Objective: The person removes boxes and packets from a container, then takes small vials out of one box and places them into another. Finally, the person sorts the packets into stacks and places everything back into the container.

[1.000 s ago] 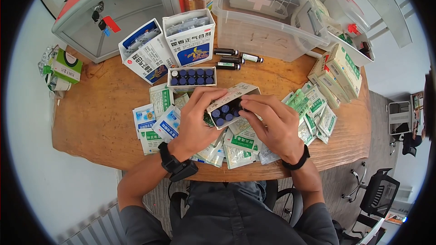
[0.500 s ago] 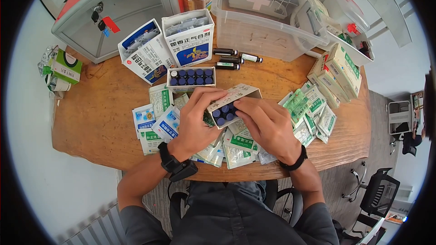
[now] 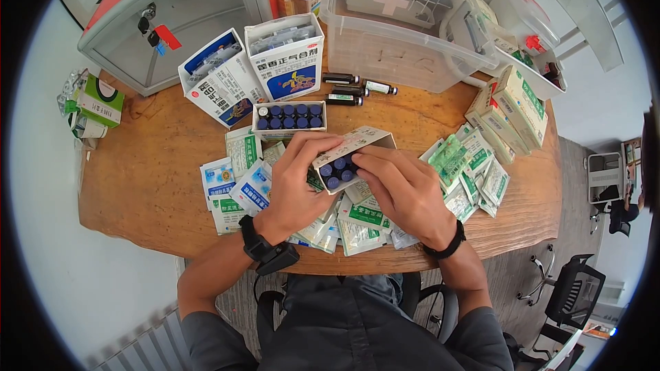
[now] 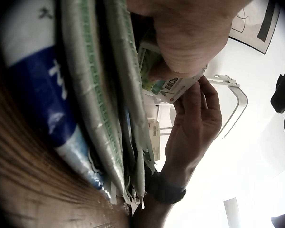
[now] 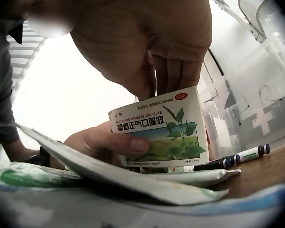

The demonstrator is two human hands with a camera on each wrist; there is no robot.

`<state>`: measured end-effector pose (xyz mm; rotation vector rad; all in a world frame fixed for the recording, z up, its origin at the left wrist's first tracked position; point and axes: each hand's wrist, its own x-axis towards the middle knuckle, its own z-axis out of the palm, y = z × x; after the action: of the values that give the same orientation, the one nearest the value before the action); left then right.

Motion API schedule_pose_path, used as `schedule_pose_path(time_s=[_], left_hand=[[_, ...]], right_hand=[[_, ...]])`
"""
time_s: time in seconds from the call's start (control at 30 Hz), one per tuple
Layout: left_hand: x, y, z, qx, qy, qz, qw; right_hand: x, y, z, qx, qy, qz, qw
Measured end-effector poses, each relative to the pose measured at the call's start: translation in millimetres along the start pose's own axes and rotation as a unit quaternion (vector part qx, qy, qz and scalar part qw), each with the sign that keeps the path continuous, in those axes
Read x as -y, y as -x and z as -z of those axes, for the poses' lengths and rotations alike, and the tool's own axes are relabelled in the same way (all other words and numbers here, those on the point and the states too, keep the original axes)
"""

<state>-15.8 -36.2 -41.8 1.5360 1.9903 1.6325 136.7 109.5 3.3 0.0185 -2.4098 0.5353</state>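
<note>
My left hand [image 3: 297, 191] grips a small white carton [image 3: 354, 141] from its left side and tilts it, open end towards me. Blue-capped glass vials [image 3: 335, 173] stand packed inside. My right hand [image 3: 407, 196] bends its thumb and fingers into the carton's open right end, pinching a vial there that the fingers largely hide. From the right wrist, the carton's printed face [image 5: 159, 123] shows a green plant picture, with the left thumb [image 5: 133, 145] pressed across it. The left wrist view has the same carton [image 4: 173, 90] between both hands.
Flat sachets [image 3: 368, 216] lie under and around the hands. Behind are a carton of capped vials [image 3: 291, 130], several loose dark vials [image 3: 344, 99] and two upright medicine boxes [image 3: 287, 62]. A clear plastic bin [image 3: 392, 55], a glass-door cabinet [image 3: 172, 27] and stacked cartons [image 3: 515, 110] border the desk.
The right hand has moved slightly left and its fingers have closed in over the carton's opening. The left hand and carton have hardly moved.
</note>
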Motion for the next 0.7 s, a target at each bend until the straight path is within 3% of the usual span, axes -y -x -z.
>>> schedule_pose_path(time_s=[0.27, 0.7], left_hand=[[1.7, 2.2, -0.4, 0.003, -0.010, -0.004, 1.000], [-6.2, -2.7, -0.4, 0.005, -0.005, 0.000, 1.000]], right_hand=[[9.6, -0.2, -0.4, 0.024, -0.031, -0.081, 0.996], [10.4, 0.5, 0.1, 0.081, -0.073, -0.054, 0.993]])
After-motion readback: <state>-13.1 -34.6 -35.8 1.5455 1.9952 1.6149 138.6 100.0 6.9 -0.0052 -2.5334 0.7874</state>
